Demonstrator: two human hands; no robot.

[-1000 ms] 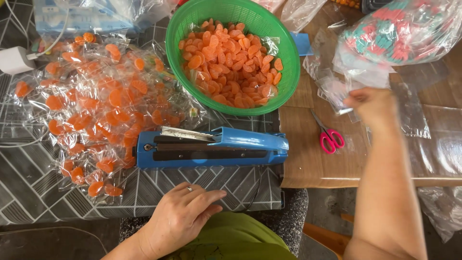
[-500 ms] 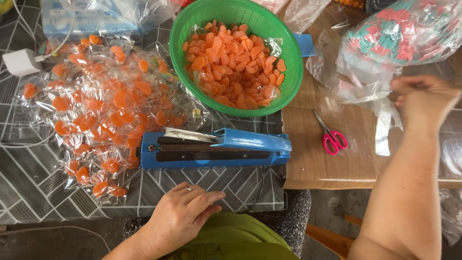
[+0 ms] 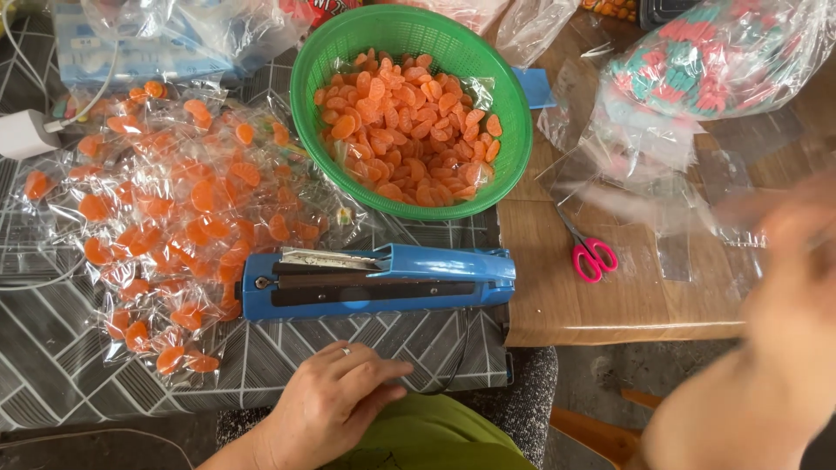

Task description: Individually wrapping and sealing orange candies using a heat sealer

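My left hand [image 3: 335, 396] rests flat at the near edge of the patterned mat, fingers apart, holding nothing, just below a blue heat sealer [image 3: 379, 280]. My right hand [image 3: 784, 278] is a blur at the right side, over the brown cardboard beside a stack of clear plastic bags [image 3: 644, 174]. Whether it holds a bag cannot be made out. A green basket [image 3: 305, 113] full of orange jelly candies stands behind the sealer. To the sealer's left lies a heap of small clear packets of orange candies [image 3: 174, 209].
Pink-handled scissors [image 3: 592, 257] lie on the cardboard [image 3: 592, 305] right of the sealer. A big clear bag of red and teal candies [image 3: 723, 52] sits at the back right. A white plug [image 3: 24, 132] with a cable lies at the left edge.
My right hand has come down and nearer from the bag stack at the back right and is now blurred. My left hand has stayed put.
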